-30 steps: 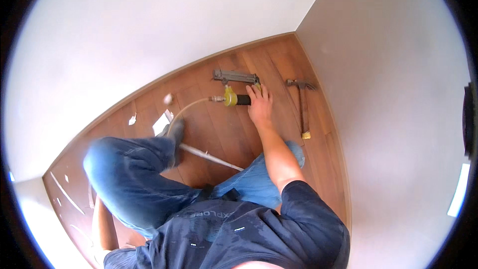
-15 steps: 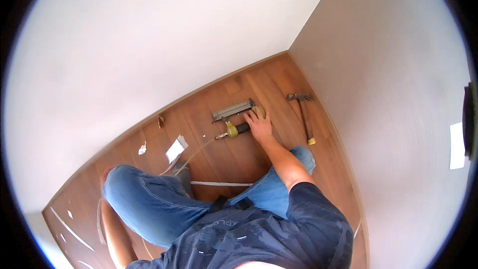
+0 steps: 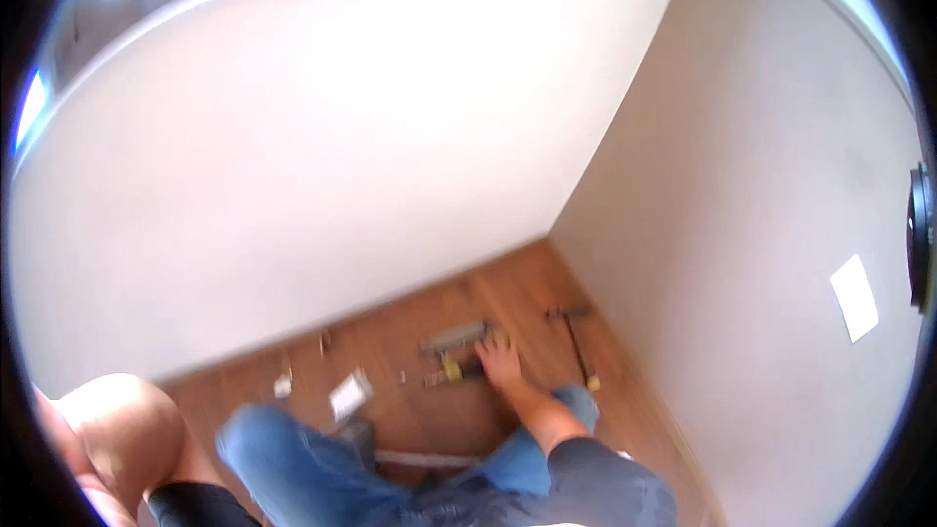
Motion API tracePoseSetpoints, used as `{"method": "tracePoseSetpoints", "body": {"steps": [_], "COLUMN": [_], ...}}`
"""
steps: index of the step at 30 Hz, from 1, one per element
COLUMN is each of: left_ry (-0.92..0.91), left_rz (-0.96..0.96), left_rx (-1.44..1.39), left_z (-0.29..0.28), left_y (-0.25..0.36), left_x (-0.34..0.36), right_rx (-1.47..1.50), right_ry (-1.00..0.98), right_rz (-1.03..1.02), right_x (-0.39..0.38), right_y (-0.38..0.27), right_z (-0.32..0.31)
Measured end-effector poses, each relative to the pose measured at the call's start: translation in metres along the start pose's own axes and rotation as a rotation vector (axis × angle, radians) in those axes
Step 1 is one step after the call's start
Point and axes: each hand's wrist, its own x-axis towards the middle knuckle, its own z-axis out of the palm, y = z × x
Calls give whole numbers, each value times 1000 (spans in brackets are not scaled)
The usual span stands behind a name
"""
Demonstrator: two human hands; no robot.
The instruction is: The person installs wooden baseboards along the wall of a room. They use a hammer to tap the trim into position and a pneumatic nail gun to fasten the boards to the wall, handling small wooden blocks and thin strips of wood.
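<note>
My right hand lies over the head end of a nail gun, fingers apart. The nail gun rests on its side on the wood floor, with a grey magazine, a yellow-green body and a dark grip. Part of its head is hidden under my fingers. At the lower left my left arm is raised and bent, large and close to the camera; the hand itself does not show. To the right of my right hand lies a claw hammer, its head toward the far corner.
A white packet and small scraps lie left of the nail gun. Two walls meet at the far corner, the pale one ahead and the taupe one on the right. A white sheet is on the right wall.
The view has tipped up, so the floor sits lower. My left arm has risen from beside my knee to near the camera. My right hand stays on the nail gun.
</note>
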Motion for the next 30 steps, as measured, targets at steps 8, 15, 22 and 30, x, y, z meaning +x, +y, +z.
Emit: {"method": "tracePoseSetpoints", "body": {"steps": [8, 15, 22, 30], "left_ry": [182, 333, 385, 183], "left_rz": [129, 266, 379, 271], "left_rx": [-22, 25, 46, -20], "left_z": [-26, -61, -36, 91], "left_y": [-15, -30, -27, -48], "left_x": [72, 110, 101, 126], "right_rx": [150, 73, 13, 162], "right_ry": [148, 259, 248, 61], "right_rz": [15, 31, 145, 25], "right_x": [-6, 43, -13, -71], "right_y": [60, 98, 124, 130], "right_z": [5, -48, -19, 66]}}
